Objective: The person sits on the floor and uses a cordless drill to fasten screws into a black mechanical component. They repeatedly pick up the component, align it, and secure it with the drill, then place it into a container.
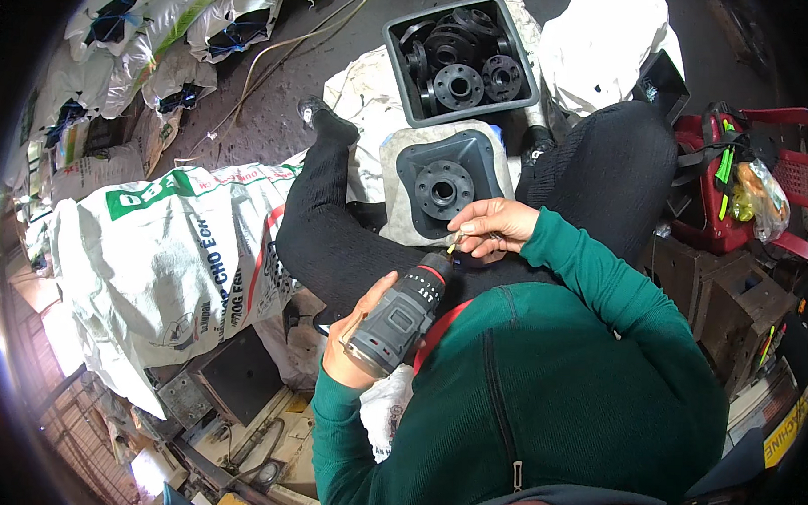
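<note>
My left hand (pixel 358 331) is wrapped around a grey and black cordless drill (pixel 395 316) with a red ring near its chuck. The drill tilts up and to the right, and a thin yellowish bit (pixel 451 251) sticks out of its chuck. At the bit's tip my right hand (pixel 498 224) is closed in a pinch; whatever lies between its fingers is too small to make out. Just beyond, a round black flange (pixel 443 190) with a central hole and a ring of small holes rests in a grey square-shaped holder (pixel 491 171) between my legs.
Behind the holder stands a dark grey bin (pixel 529 43) with several black flanges. White sacks (pixel 177 253) lie to the left, and another white sack (pixel 607 50) is at the back right. A red plastic chair (pixel 708 223) holds bagged items. A cable (pixel 259 65) runs across the floor.
</note>
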Motion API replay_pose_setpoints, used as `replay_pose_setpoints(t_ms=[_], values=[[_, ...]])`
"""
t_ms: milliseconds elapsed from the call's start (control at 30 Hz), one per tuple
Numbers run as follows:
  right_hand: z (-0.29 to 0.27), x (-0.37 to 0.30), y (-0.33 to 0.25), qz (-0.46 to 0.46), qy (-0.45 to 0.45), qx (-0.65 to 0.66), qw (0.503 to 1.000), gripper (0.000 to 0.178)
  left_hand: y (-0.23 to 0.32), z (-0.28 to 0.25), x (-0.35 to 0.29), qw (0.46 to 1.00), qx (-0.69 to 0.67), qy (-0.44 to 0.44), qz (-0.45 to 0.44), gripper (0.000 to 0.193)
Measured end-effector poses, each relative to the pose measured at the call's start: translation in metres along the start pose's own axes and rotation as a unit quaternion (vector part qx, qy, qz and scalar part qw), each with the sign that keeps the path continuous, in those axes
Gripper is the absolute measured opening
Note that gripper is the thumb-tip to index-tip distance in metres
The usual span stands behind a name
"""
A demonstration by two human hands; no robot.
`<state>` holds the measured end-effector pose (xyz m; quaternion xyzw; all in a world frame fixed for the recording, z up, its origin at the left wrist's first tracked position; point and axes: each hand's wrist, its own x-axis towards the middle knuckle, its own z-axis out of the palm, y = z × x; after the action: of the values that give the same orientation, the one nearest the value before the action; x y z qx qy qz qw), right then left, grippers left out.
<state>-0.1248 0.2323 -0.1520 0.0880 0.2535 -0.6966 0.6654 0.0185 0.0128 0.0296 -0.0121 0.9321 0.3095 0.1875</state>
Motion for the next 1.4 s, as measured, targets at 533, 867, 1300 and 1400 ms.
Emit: replay_pose_setpoints(t_ms=[533,867,1300,1400], values=[[-0.043,0.034,0.017,-0.202,0.348,-0.130,0.906,0.035,-0.023,-0.006,0.035,0.996,-0.039,0.068,-0.049,0.062],[-0.049,0.059,0.015,-0.193,0.303,-0.239,0.902,0.034,-0.025,0.005,0.071,0.983,-0.071,0.043,-0.162,0.049],[-0.020,0.048,0.004,-0.282,0.295,-0.182,0.895,0.025,-0.014,-0.013,0.085,0.969,-0.151,0.046,-0.192,0.037],[-0.025,0.054,0.006,-0.279,0.303,-0.162,0.897,0.025,-0.020,-0.009,0.089,0.961,-0.173,0.042,-0.213,0.038]])
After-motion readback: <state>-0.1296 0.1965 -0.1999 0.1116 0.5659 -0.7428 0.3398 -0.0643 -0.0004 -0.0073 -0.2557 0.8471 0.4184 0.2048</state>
